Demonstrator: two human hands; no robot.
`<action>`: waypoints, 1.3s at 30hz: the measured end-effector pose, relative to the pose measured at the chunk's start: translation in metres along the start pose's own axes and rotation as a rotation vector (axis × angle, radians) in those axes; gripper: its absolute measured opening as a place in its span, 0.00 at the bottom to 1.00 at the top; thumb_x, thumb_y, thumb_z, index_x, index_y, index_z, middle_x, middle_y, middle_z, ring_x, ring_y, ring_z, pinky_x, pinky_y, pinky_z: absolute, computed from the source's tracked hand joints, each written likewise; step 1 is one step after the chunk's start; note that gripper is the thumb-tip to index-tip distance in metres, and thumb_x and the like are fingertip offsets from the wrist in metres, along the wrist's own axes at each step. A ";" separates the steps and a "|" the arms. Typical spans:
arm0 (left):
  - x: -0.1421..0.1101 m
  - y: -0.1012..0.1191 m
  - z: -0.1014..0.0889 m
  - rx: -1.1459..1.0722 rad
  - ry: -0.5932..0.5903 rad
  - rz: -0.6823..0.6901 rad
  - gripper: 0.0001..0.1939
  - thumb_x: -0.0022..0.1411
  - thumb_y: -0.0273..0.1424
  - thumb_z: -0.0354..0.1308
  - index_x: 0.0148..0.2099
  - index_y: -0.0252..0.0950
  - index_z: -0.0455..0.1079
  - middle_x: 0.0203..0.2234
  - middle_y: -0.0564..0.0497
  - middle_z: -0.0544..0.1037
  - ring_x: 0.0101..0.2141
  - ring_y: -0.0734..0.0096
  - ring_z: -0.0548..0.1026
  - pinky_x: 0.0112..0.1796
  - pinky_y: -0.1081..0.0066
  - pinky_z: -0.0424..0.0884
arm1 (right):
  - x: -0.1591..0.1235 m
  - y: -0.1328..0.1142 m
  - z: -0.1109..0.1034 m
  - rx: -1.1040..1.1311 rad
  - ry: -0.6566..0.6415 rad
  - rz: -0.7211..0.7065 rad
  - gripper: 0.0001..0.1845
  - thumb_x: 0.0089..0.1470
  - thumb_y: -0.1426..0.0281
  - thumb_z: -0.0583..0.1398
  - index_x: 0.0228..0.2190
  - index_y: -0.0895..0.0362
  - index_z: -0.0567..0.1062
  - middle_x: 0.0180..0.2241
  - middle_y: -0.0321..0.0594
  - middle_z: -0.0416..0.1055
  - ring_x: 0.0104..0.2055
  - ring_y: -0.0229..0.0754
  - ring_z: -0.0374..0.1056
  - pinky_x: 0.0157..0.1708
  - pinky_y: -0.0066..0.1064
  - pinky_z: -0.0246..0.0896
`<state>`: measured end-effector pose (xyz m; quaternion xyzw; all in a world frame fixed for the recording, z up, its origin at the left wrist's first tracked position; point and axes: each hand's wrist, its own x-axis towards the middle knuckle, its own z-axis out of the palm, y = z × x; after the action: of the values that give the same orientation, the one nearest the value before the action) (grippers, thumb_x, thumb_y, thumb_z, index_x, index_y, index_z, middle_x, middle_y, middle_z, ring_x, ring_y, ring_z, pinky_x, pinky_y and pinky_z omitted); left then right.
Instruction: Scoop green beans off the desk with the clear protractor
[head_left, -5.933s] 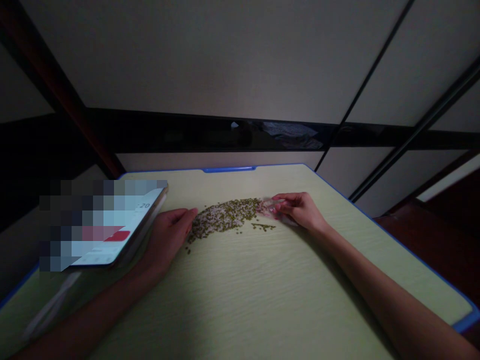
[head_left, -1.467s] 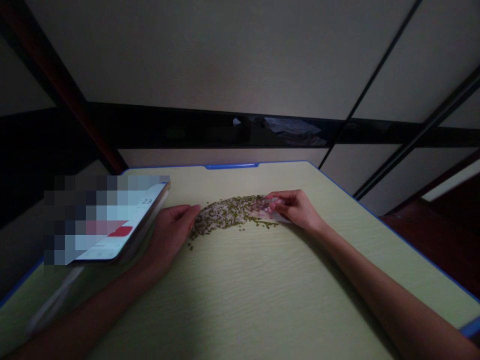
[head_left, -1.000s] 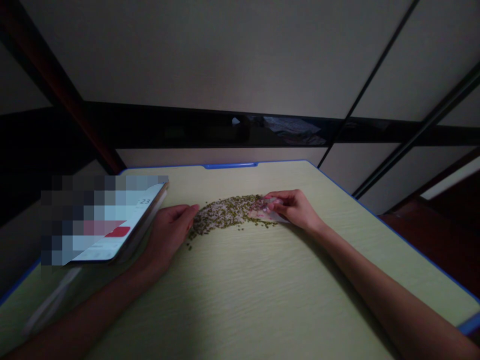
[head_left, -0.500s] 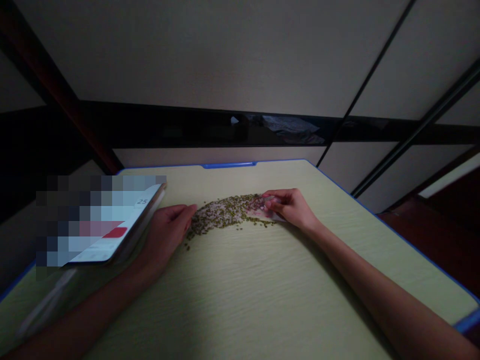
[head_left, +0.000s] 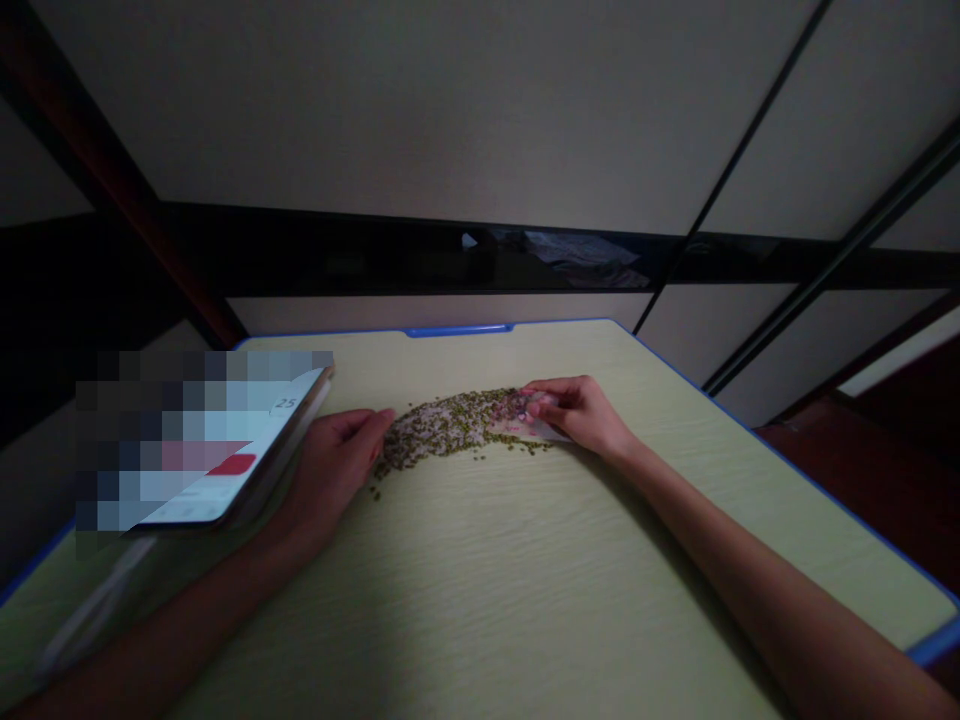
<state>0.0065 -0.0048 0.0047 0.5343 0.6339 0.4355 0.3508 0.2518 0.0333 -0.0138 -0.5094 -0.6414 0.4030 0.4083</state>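
Left hand (head_left: 334, 465), right hand (head_left: 585, 415), green grains (head_left: 454, 422) between, room to blue far edge (head_left: 459, 330)

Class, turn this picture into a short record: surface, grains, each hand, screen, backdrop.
Surface: pale table with blue edging
Grains: small green grains amid whitish bits, spread between the hands
Left hand: at the grains' left end; grip unclear
Right hand: pinching a pink-marked see-through piece
Screen: lit device, left of left hand, partly pixelated
Backdrop: pale panels, dark band
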 end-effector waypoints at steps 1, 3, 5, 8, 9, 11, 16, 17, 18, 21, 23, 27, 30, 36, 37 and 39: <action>0.000 0.001 0.000 0.004 -0.002 -0.002 0.19 0.51 0.36 0.52 0.14 0.37 0.52 0.06 0.61 0.55 0.13 0.80 0.53 0.19 0.75 0.50 | 0.000 0.000 -0.001 -0.001 -0.009 0.000 0.22 0.38 0.66 0.61 0.35 0.68 0.77 0.19 0.38 0.69 0.19 0.33 0.57 0.19 0.26 0.53; -0.001 0.002 0.000 0.007 -0.001 -0.005 0.19 0.51 0.36 0.52 0.14 0.37 0.52 0.06 0.61 0.55 0.13 0.80 0.54 0.19 0.75 0.50 | -0.001 -0.001 -0.002 -0.004 -0.028 0.007 0.22 0.38 0.66 0.60 0.36 0.68 0.77 0.19 0.38 0.69 0.19 0.33 0.57 0.18 0.26 0.52; -0.001 0.003 0.000 0.008 0.008 -0.012 0.19 0.51 0.35 0.52 0.14 0.37 0.52 0.06 0.61 0.55 0.12 0.80 0.53 0.19 0.75 0.50 | -0.001 -0.002 -0.003 -0.002 -0.043 0.014 0.23 0.38 0.66 0.61 0.37 0.68 0.76 0.19 0.38 0.68 0.18 0.32 0.56 0.17 0.25 0.50; -0.001 0.003 0.001 0.017 0.022 -0.010 0.19 0.51 0.36 0.51 0.14 0.37 0.52 0.05 0.61 0.54 0.12 0.79 0.53 0.18 0.75 0.50 | -0.002 -0.004 -0.004 0.008 -0.058 0.016 0.23 0.37 0.67 0.61 0.36 0.68 0.77 0.18 0.37 0.68 0.17 0.31 0.54 0.17 0.25 0.48; -0.001 0.003 0.001 0.018 0.023 -0.007 0.19 0.51 0.36 0.51 0.13 0.37 0.52 0.05 0.61 0.54 0.12 0.79 0.53 0.18 0.74 0.51 | -0.003 -0.005 -0.004 0.009 -0.062 0.015 0.22 0.37 0.67 0.61 0.36 0.68 0.77 0.18 0.37 0.68 0.18 0.31 0.54 0.17 0.24 0.48; 0.000 0.002 0.001 0.014 0.024 0.001 0.19 0.51 0.36 0.52 0.13 0.38 0.52 0.05 0.60 0.54 0.12 0.79 0.53 0.18 0.74 0.51 | -0.003 -0.006 -0.005 0.008 -0.064 0.011 0.21 0.38 0.68 0.61 0.35 0.68 0.77 0.19 0.37 0.69 0.18 0.31 0.54 0.18 0.24 0.47; 0.001 0.002 0.001 0.003 0.024 -0.004 0.18 0.50 0.35 0.52 0.13 0.38 0.52 0.05 0.60 0.54 0.12 0.79 0.53 0.18 0.74 0.50 | -0.004 -0.006 -0.004 0.007 -0.067 0.002 0.18 0.38 0.70 0.61 0.34 0.67 0.78 0.20 0.38 0.69 0.19 0.32 0.56 0.19 0.25 0.50; 0.001 0.002 0.001 -0.004 0.025 -0.008 0.18 0.50 0.35 0.52 0.13 0.38 0.52 0.05 0.60 0.54 0.12 0.79 0.53 0.18 0.74 0.50 | -0.004 -0.006 -0.004 0.010 -0.067 0.004 0.18 0.38 0.70 0.61 0.34 0.67 0.78 0.20 0.39 0.70 0.20 0.32 0.56 0.20 0.25 0.51; 0.001 0.001 0.001 -0.008 0.026 -0.012 0.18 0.50 0.35 0.52 0.13 0.38 0.52 0.05 0.60 0.54 0.12 0.79 0.53 0.18 0.74 0.50 | -0.004 -0.005 -0.004 0.012 -0.065 0.006 0.18 0.38 0.70 0.61 0.34 0.67 0.78 0.20 0.39 0.70 0.20 0.33 0.57 0.20 0.26 0.51; 0.001 0.001 0.001 0.004 0.028 -0.017 0.19 0.50 0.36 0.52 0.13 0.38 0.52 0.05 0.60 0.54 0.12 0.79 0.53 0.18 0.74 0.50 | -0.004 -0.004 -0.002 0.016 -0.059 0.015 0.19 0.38 0.69 0.61 0.35 0.67 0.78 0.21 0.39 0.71 0.21 0.34 0.59 0.21 0.27 0.54; 0.000 0.001 0.001 0.009 0.028 -0.012 0.19 0.49 0.37 0.52 0.13 0.38 0.52 0.06 0.60 0.54 0.12 0.79 0.53 0.18 0.74 0.50 | -0.003 -0.003 -0.001 0.017 -0.063 0.021 0.20 0.38 0.68 0.61 0.35 0.67 0.78 0.22 0.40 0.71 0.21 0.34 0.60 0.22 0.27 0.56; 0.000 0.000 0.000 0.023 0.028 0.009 0.19 0.50 0.37 0.52 0.13 0.38 0.52 0.06 0.60 0.54 0.13 0.78 0.54 0.19 0.73 0.50 | -0.003 -0.002 -0.001 0.023 -0.067 0.024 0.21 0.38 0.67 0.61 0.36 0.67 0.77 0.21 0.39 0.71 0.20 0.34 0.60 0.21 0.27 0.56; 0.000 0.000 -0.001 0.037 0.013 0.032 0.19 0.50 0.38 0.51 0.14 0.38 0.51 0.06 0.60 0.55 0.13 0.78 0.54 0.19 0.73 0.51 | -0.004 -0.003 -0.002 0.016 -0.054 0.033 0.22 0.38 0.67 0.61 0.36 0.67 0.77 0.20 0.38 0.70 0.18 0.33 0.57 0.18 0.25 0.53; -0.001 0.002 -0.001 0.032 0.001 0.020 0.19 0.51 0.36 0.52 0.14 0.38 0.51 0.06 0.61 0.55 0.13 0.78 0.54 0.19 0.74 0.51 | -0.004 -0.003 -0.001 0.004 0.014 0.028 0.19 0.39 0.68 0.61 0.34 0.66 0.77 0.18 0.37 0.68 0.18 0.32 0.57 0.17 0.25 0.53; -0.001 0.002 -0.001 0.031 0.003 0.027 0.19 0.51 0.36 0.52 0.14 0.38 0.51 0.06 0.61 0.55 0.13 0.78 0.54 0.19 0.74 0.51 | -0.004 -0.002 0.000 0.000 0.024 0.024 0.18 0.39 0.68 0.61 0.34 0.66 0.77 0.18 0.37 0.69 0.19 0.33 0.58 0.18 0.25 0.53; -0.001 0.003 -0.001 0.039 0.007 0.037 0.18 0.52 0.35 0.51 0.14 0.38 0.51 0.06 0.61 0.55 0.13 0.78 0.54 0.20 0.74 0.51 | -0.003 -0.001 0.001 -0.005 0.036 0.017 0.18 0.39 0.68 0.61 0.33 0.66 0.77 0.19 0.37 0.69 0.20 0.34 0.59 0.19 0.25 0.55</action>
<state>0.0066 -0.0058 0.0076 0.5513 0.6334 0.4312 0.3300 0.2506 0.0305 -0.0133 -0.5228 -0.6307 0.3957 0.4151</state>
